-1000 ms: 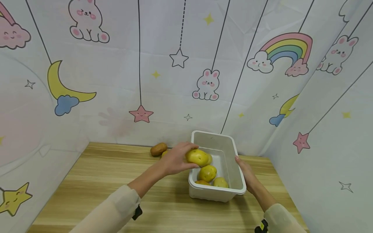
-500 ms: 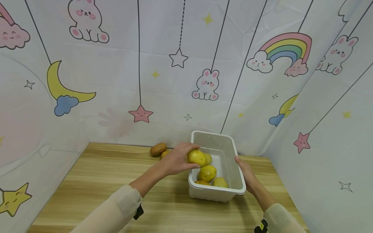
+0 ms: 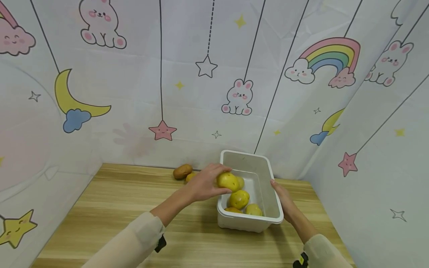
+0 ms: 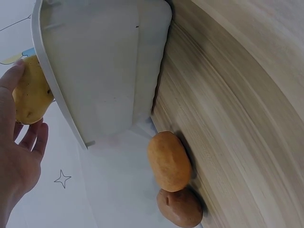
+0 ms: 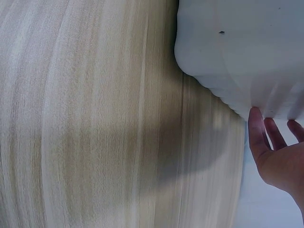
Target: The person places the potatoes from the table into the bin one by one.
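My left hand (image 3: 208, 183) holds a yellow potato (image 3: 228, 181) between thumb and fingers, above the left rim of a white plastic bin (image 3: 276, 197). In the left wrist view the same potato (image 4: 32, 90) is beside the bin's edge. Several potatoes (image 3: 239, 199) lie inside the bin, one of them partly covered by the held potato. My right hand (image 3: 285, 199) grips the bin's right side, a digit at the rim. In the right wrist view its fingertips (image 5: 255, 113) touch the outer wall.
Behind my left hand, near the back edge of the wooden table (image 3: 134, 208), lie a brown potato (image 3: 182, 171) and an orange-yellow one (image 4: 169, 161), touching each other. A printed white cloth (image 3: 187, 104) hangs right behind the table and along its right side.
My left hand has shifted slightly to the right with the potato, which has turned a little in the fingers. The right hand and the bin have stayed in place.
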A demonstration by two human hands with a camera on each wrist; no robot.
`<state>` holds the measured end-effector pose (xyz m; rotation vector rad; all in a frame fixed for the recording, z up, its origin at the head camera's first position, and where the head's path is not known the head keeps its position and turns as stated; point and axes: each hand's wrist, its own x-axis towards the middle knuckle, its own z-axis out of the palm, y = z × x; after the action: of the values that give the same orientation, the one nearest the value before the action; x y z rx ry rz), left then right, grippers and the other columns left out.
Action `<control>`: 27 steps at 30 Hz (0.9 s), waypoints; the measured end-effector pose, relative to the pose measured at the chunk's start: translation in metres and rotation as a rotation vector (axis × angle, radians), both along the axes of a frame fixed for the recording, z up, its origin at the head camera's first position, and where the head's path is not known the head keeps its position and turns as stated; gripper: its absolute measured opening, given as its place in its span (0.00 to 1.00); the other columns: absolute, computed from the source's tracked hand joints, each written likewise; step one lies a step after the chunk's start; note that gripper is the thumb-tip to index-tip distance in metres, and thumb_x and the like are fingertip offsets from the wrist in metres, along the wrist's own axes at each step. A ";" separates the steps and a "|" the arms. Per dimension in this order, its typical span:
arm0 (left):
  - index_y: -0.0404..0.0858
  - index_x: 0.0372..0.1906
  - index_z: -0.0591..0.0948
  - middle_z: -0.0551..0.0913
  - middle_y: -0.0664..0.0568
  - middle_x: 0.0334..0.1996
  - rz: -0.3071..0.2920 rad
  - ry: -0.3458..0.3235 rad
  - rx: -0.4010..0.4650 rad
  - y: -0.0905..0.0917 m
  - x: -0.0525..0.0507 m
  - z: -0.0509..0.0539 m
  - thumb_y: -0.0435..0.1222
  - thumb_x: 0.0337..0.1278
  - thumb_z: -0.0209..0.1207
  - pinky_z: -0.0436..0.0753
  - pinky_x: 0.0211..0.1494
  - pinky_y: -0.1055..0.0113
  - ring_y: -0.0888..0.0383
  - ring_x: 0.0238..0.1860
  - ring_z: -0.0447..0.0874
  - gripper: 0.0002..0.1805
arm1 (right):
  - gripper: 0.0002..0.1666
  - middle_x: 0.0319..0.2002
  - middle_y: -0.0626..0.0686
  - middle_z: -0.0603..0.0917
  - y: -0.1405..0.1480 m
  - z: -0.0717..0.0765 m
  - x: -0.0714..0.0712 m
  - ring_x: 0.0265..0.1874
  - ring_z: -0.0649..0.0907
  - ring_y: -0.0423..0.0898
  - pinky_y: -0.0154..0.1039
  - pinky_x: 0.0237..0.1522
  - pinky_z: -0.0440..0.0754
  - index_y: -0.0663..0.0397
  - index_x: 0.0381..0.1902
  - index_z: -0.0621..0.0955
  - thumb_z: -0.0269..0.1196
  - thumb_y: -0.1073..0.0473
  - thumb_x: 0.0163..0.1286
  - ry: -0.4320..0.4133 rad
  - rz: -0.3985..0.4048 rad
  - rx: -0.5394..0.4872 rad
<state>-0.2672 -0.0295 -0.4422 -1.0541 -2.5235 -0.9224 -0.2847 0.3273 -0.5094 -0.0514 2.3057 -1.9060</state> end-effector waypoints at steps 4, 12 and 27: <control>0.43 0.69 0.78 0.81 0.51 0.64 -0.010 0.003 0.001 0.002 0.002 0.001 0.53 0.61 0.74 0.81 0.67 0.56 0.52 0.65 0.77 0.36 | 0.44 0.69 0.71 0.75 0.000 0.000 0.001 0.62 0.81 0.59 0.46 0.55 0.85 0.65 0.79 0.66 0.43 0.34 0.86 -0.006 -0.013 -0.001; 0.43 0.69 0.78 0.81 0.51 0.65 -0.027 0.014 0.003 0.006 0.003 0.001 0.52 0.61 0.75 0.80 0.67 0.56 0.52 0.65 0.77 0.35 | 0.44 0.68 0.71 0.76 -0.001 0.000 0.002 0.61 0.82 0.58 0.44 0.54 0.85 0.66 0.78 0.66 0.43 0.34 0.86 -0.006 -0.009 -0.003; 0.48 0.79 0.71 0.73 0.50 0.75 -0.041 -0.066 -0.023 0.007 0.004 0.000 0.61 0.58 0.72 0.74 0.74 0.48 0.49 0.75 0.70 0.47 | 0.45 0.68 0.71 0.76 0.001 0.000 0.000 0.60 0.82 0.57 0.45 0.54 0.86 0.66 0.78 0.67 0.44 0.33 0.86 -0.008 -0.012 -0.006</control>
<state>-0.2635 -0.0224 -0.4422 -1.1032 -2.5808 -0.9572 -0.2848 0.3280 -0.5090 -0.0314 2.3007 -1.9154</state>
